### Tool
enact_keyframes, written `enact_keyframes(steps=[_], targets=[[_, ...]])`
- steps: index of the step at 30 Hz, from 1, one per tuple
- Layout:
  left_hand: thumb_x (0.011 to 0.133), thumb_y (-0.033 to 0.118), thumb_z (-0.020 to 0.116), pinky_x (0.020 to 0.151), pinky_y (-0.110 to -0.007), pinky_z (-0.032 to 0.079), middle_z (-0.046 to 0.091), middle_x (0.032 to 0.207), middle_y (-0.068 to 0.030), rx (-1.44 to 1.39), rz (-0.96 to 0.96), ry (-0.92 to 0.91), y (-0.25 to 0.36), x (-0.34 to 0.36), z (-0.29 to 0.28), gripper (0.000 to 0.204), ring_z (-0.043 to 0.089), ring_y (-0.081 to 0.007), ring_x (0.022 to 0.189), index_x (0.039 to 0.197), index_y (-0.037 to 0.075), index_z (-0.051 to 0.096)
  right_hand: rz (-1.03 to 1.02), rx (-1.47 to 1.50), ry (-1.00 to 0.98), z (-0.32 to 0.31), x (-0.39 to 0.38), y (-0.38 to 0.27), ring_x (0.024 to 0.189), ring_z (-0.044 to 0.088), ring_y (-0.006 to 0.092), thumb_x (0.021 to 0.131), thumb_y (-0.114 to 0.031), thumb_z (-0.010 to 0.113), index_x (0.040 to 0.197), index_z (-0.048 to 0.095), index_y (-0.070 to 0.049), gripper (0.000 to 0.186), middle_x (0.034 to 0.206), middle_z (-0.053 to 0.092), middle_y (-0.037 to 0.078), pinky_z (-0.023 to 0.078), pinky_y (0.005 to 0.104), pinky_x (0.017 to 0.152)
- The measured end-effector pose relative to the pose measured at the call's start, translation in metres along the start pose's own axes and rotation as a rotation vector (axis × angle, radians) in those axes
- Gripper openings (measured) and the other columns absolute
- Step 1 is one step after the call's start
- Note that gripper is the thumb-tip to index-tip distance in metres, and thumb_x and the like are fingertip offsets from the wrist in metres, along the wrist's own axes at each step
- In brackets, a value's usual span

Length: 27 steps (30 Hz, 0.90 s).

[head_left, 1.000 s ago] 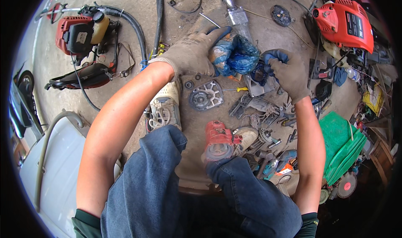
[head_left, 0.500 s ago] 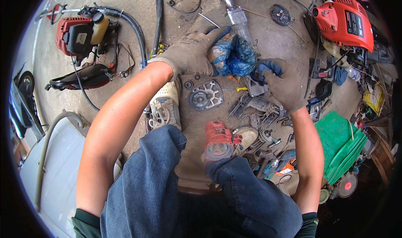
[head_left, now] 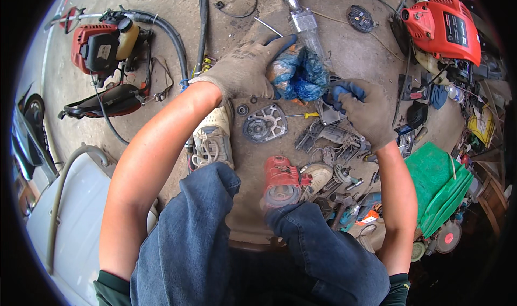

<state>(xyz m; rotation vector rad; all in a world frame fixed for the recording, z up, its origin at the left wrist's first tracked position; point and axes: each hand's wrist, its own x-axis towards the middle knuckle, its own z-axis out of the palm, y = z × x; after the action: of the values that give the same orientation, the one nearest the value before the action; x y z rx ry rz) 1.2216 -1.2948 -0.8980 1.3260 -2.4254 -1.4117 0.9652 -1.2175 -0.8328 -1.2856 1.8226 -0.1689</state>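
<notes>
My left hand [head_left: 249,63], in a grey glove with a dark blue palm side, grips a crumpled blue plastic bag [head_left: 301,74] from its left side. The bag's mouth gapes, and some brownish-orange shows through its wall. Just right of the bag, my gloved right hand [head_left: 367,111] has its fingers curled together; what they hold, if anything, is hidden. Beneath those fingers lies a grey metal housing [head_left: 329,114]. A round metal gear cover [head_left: 265,123] rests on the floor below the bag, with a yellow-handled screwdriver [head_left: 309,115] beside it.
A red tool housing [head_left: 281,179] stands between my legs. Loose tool parts [head_left: 336,139] lie in front of my right foot. A red engine [head_left: 447,28] is at the far right, a brush cutter [head_left: 102,44] at the far left. Green plastic sheeting [head_left: 436,185] lies beyond my right arm.
</notes>
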Motion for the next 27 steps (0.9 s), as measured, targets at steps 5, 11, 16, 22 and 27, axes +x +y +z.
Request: enact_keyframes(steps=[5,11,16,22,27], targets=[[0.063,0.0,0.078,0.106,-0.045,0.049,0.058,0.136,-0.0235,-0.012,-0.017,-0.032,-0.002,0.0,-0.001,0.109,0.059,-0.042,0.126,0.159,0.021,0.033,0.081,0.322,0.031,0.001,0.01,0.014,0.063,0.067,0.0105,0.09,-0.01,0.066,0.099,0.076,0.004,0.019,0.073,0.07,0.007,0.053,0.0284,0.058],[0.064,0.001,0.079,0.11,-0.044,0.047,0.049,0.147,-0.0203,-0.015,-0.022,-0.046,-0.003,0.0,-0.001,0.108,0.054,-0.0403,0.132,0.159,0.021,0.032,0.142,0.505,0.02,-0.006,0.013,0.022,0.064,0.067,0.0113,0.093,-0.004,0.063,0.101,0.074,0.007,0.017,0.078,0.072,0.007,0.055,0.0251,0.058],[0.066,0.004,0.082,0.113,-0.043,0.045,0.044,0.153,-0.0181,-0.032,-0.019,-0.029,0.001,-0.002,-0.002,0.107,0.051,-0.0391,0.136,0.159,0.021,0.032,0.105,0.559,0.086,-0.007,0.004,0.028,0.067,0.067,0.012,0.094,-0.003,0.062,0.103,0.072,0.007,0.017,0.08,0.072,0.007,0.055,0.0257,0.06],[0.065,0.006,0.083,0.118,-0.042,0.039,0.042,0.156,-0.0179,-0.089,0.003,-0.014,-0.005,-0.007,-0.005,0.108,0.046,-0.0397,0.141,0.159,0.019,0.032,0.113,0.678,0.134,-0.011,-0.008,0.032,0.066,0.067,0.0128,0.094,-0.002,0.061,0.104,0.072,0.007,0.017,0.082,0.072,0.009,0.054,0.0254,0.059],[0.063,0.008,0.085,0.123,-0.04,0.032,0.039,0.159,-0.0196,-0.142,-0.046,0.007,-0.012,-0.012,-0.001,0.111,0.04,-0.036,0.146,0.159,0.015,0.031,0.131,0.841,0.134,-0.008,-0.009,0.037,0.068,0.068,0.0137,0.095,-0.004,0.062,0.105,0.071,0.008,0.018,0.083,0.073,0.01,0.054,0.0261,0.06]])
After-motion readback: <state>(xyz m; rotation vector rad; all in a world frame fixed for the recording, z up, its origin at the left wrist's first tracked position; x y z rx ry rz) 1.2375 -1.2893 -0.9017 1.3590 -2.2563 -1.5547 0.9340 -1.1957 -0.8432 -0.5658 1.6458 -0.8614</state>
